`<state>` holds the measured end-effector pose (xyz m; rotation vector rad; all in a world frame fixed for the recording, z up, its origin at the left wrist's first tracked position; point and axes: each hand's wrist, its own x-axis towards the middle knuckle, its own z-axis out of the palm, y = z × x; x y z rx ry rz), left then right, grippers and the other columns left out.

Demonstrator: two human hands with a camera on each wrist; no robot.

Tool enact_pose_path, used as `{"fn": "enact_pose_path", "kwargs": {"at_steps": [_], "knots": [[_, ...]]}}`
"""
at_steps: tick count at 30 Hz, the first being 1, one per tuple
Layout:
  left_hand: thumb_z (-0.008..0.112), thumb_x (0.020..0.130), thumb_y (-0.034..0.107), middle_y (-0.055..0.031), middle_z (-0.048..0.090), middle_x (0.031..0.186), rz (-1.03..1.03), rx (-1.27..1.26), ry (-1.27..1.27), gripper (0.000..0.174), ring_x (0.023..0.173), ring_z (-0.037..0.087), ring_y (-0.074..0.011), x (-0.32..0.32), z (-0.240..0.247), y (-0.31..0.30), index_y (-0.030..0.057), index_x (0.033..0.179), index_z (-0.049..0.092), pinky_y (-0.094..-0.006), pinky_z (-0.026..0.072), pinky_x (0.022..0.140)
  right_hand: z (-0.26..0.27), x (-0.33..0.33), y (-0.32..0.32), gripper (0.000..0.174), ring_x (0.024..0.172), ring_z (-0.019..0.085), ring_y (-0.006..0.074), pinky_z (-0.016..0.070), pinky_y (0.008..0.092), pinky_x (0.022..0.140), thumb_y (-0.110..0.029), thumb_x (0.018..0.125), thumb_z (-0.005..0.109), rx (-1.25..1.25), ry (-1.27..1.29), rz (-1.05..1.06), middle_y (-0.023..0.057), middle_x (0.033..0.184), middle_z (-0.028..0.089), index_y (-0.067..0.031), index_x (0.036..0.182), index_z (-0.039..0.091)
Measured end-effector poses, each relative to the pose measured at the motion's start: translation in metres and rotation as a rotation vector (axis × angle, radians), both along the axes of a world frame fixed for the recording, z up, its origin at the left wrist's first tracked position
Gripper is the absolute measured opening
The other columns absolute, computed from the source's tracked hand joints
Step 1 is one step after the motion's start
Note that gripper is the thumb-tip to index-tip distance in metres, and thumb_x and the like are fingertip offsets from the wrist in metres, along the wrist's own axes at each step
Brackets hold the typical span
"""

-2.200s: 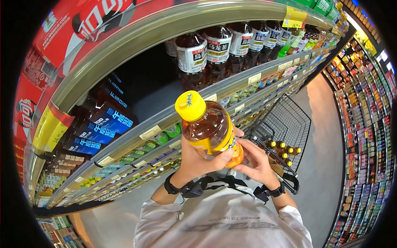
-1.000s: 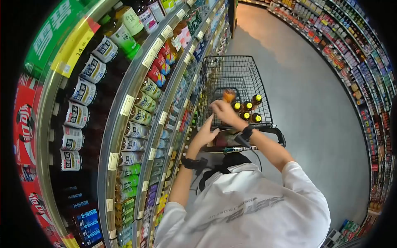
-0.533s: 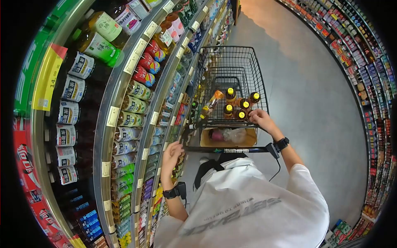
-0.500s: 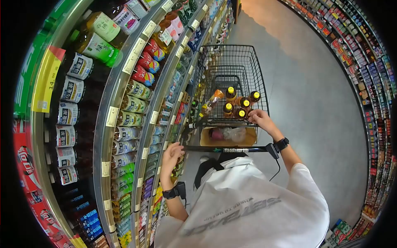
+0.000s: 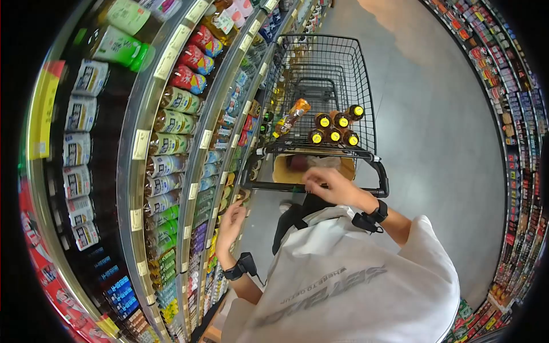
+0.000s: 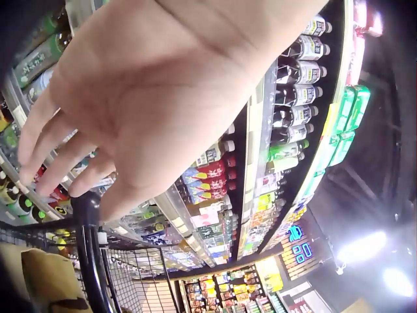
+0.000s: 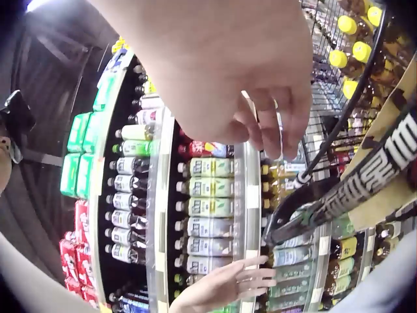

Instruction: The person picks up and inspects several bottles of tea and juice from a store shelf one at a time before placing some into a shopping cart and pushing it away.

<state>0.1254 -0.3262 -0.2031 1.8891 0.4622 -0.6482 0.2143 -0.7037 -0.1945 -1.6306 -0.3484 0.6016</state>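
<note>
Cart handle [image 5: 274, 186] under right hand [image 5: 330, 184], grip empty, left hand [image 5: 229, 224] apart

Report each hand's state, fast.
Left hand: open, fingers relaxed, holding nothing.
Right hand: open, fingers loosely curled, holding nothing, just over the cart handle.

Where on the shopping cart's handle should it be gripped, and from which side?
Grip the straight black crossbar of the handle, coming from the person's side, palm down, fingers wrapping over it. It is a round bar lying level across the cart's near end, curving at both corners. The right hand is above its middle.
</note>
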Motion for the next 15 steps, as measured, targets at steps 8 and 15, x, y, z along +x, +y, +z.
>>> {"fn": "enact_pose_path", "kwargs": {"at_steps": [8, 15], "knots": [[0.061, 0.108, 0.026, -0.0073, 0.068, 0.117, 0.113, 0.006, -0.146, 0.044, 0.105, 0.064, -0.0147, -0.076, 0.029, 0.042, 0.0042, 0.145, 0.055, -0.0288, 0.0507, 0.094, -0.049, -0.051, 0.047, 0.055, 0.122, 0.063, 0.0385, 0.0511, 0.0452, 0.105, -0.023, 0.098, 0.063, -0.313, -0.302, 0.44, 0.0258, 0.138, 0.058, 0.0055, 0.143, 0.048], [0.061, 0.108, 0.028, -0.0091, 0.067, 0.12, 0.165, 0.052, -0.149, 0.047, 0.109, 0.065, -0.0167, -0.164, 0.03, 0.084, 0.0024, 0.147, 0.053, -0.0305, 0.0521, 0.096, -0.161, -0.078, 0.078, 0.074, 0.134, 0.053, 0.0451, 0.0428, 0.0472, 0.115, -0.042, 0.097, 0.064, -0.594, -0.592, 0.304, 0.0299, 0.152, 0.046, 0.0066, 0.149, 0.043]]}}
